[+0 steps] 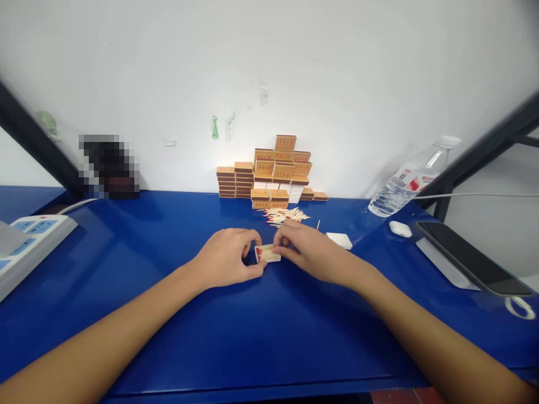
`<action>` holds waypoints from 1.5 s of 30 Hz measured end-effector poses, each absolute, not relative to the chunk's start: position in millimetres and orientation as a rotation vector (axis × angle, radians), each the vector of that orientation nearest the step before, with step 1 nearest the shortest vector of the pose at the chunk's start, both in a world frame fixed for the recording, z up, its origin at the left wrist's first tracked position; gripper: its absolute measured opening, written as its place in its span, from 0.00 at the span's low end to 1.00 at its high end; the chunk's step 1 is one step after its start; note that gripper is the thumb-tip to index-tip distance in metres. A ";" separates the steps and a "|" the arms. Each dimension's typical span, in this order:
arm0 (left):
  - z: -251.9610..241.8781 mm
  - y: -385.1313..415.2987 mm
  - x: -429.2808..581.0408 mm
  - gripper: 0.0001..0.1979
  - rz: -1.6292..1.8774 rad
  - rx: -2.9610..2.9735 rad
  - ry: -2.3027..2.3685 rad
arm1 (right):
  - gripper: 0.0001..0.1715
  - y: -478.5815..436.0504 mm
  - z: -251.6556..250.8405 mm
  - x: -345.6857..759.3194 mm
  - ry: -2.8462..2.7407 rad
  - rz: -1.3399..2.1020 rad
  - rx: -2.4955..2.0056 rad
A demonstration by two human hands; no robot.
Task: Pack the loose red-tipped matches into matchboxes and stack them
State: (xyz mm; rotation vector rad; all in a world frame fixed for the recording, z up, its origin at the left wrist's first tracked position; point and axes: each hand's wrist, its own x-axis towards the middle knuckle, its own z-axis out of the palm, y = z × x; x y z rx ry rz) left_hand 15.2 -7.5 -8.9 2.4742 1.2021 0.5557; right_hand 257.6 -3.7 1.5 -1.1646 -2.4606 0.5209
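Observation:
A small white matchbox tray (260,261) holds red-tipped matches (266,253), their heads toward its left end. My left hand (225,258) is curved round that left end, fingertips on the far side and thumb on the near side. At the tray's right end, the bent thumb and fingers of my right hand (314,252) close on the plain ends of the matches; the exact grip is partly hidden. Just beyond the tray lies a loose pile of matches (286,215), with a single match (318,224) to its right. A white empty-looking tray (339,240) sits beside my right hand.
Stacked matchboxes (284,169) stand against the wall, with lower stacks (234,180) on their left. On the right are a water bottle (410,179), a white earphone case (400,229) and a phone (471,258). A power strip (37,247) lies left on the blue table (236,348).

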 end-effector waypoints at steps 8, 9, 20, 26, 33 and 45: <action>-13.6 -14.0 18.1 0.11 0.578 2.558 1.028 | 0.02 27.6 -3.5 282.6 -2.258 0.153 -1.298; -14.4 -14.9 18.5 0.11 0.578 2.573 1.000 | 0.02 32.6 -4.3 288.2 -2.278 0.133 -1.318; -11.0 -10.9 17.0 0.11 0.541 2.553 1.096 | 0.07 39.9 -0.6 310.0 -2.489 0.240 -1.550; -14.2 -7.9 16.5 0.10 0.587 2.551 1.165 | 0.08 11.1 7.6 275.5 -2.472 0.370 -1.209; -13.3 -8.8 17.9 0.08 0.584 2.556 1.157 | 0.06 16.3 -4.4 270.5 -2.379 0.328 -1.234; -12.3 -9.4 18.0 0.09 0.567 2.582 1.128 | 0.09 53.0 -26.8 279.6 -2.455 0.293 -1.181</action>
